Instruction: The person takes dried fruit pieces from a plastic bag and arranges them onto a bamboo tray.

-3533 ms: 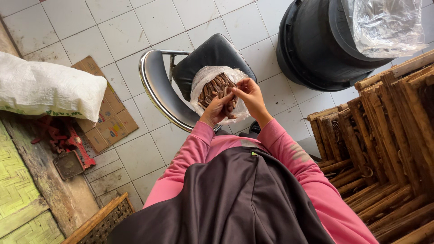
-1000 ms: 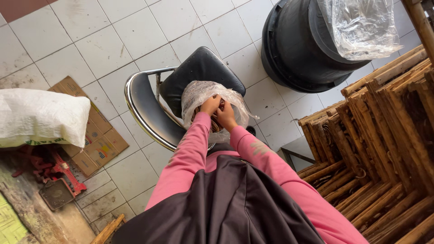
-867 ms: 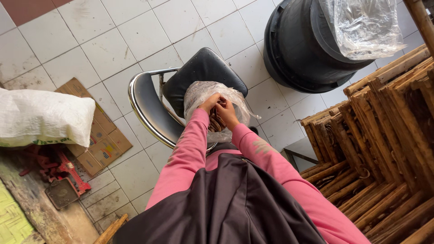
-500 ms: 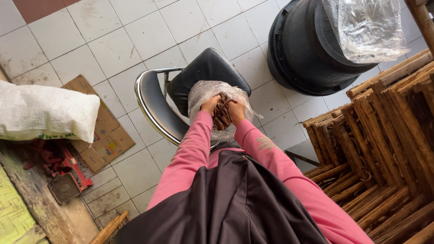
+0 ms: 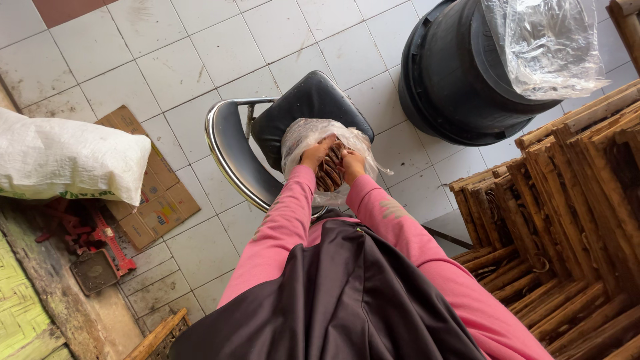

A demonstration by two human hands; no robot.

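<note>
A clear plastic bag (image 5: 300, 137) holding brown stick-like pieces (image 5: 329, 175) rests on a black padded chair (image 5: 300, 110) with a chrome frame. My left hand (image 5: 313, 155) and my right hand (image 5: 352, 164) are both pushed into the bag's mouth, fingers wrapped on the brown bundle from either side. Pink sleeves run back from both hands to a dark apron over my lap.
A large black tub (image 5: 460, 73) with a clear plastic sheet (image 5: 547, 43) stands at the upper right. Stacked wooden frames (image 5: 567, 220) fill the right side. A white sack (image 5: 67, 160), flattened cardboard (image 5: 150, 200) and a red tool (image 5: 100, 240) lie on the tiled floor at left.
3.5 s ago my hands were apart, holding the bag's mouth open. Since then they have come together and gone down onto the brown pieces; the view has shifted slightly.
</note>
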